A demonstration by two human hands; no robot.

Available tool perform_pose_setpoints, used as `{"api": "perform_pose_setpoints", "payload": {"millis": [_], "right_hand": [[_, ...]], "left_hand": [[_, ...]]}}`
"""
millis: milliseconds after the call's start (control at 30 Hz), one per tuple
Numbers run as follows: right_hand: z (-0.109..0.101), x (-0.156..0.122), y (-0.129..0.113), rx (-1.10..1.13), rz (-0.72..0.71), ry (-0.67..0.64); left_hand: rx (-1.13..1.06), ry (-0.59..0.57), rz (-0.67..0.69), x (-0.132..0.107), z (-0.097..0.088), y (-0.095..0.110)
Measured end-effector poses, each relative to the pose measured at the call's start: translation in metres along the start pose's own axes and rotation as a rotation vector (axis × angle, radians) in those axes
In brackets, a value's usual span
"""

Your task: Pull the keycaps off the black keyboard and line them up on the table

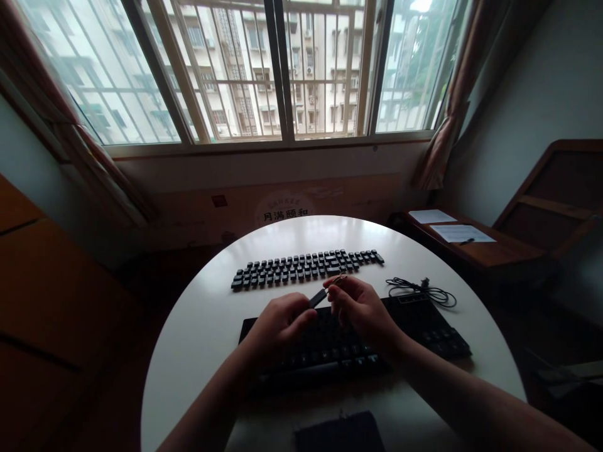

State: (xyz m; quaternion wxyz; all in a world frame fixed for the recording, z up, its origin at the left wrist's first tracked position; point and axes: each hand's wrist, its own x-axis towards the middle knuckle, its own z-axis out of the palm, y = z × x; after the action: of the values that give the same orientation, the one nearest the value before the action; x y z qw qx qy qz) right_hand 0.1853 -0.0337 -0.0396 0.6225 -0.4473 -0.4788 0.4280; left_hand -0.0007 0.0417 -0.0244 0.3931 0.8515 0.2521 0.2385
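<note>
A round white table (188,351) stands before a barred window (284,107) in a dim room, and from my end I take the black keyboard (330,342) on it as my landmark. Above the keyboard, my left hand (288,319) is closed on the black handle of a small tool (318,299), and my right hand (362,309) has its fingertips pinched at the tool's wire end.

Judging by how things lie, a large share of the keys is off: the loose keys (294,267) stand in neat rows just beyond the keyboard. Others look seated along its near edge and in the block at its right end; its middle is too dark for me to count what is left.

My hands and right forearm hide part of the keyboard. The loose rows sit close past my fingers, so I judge a careless knock could scatter them. A coiled cable (424,290) lies by the keyboard's far right corner, a dark cloth (342,433) on its near side, and papers (461,233) well off to its right.
</note>
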Motion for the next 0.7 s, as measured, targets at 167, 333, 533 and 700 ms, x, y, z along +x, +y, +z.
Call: {"api": "perform_pose_setpoints", "payload": {"millis": [167,333,533,700], "right_hand": [[-0.001,0.000,0.005,-0.088,-0.055,-0.024],[0.002,-0.003,0.010,-0.227,-0.226,0.096],[0.000,-0.010,0.012,-0.727,-0.506,-0.087],[-0.001,-0.011,0.011,-0.908,-0.596,-0.114]], "left_hand": [[0.175,-0.082,0.071,-0.002,0.008,0.007],[0.186,0.023,-0.006,0.000,0.000,0.002],[0.215,-0.055,0.016,-0.002,-0.008,0.010],[0.303,-0.064,0.085,-0.004,-0.008,0.013]]}}
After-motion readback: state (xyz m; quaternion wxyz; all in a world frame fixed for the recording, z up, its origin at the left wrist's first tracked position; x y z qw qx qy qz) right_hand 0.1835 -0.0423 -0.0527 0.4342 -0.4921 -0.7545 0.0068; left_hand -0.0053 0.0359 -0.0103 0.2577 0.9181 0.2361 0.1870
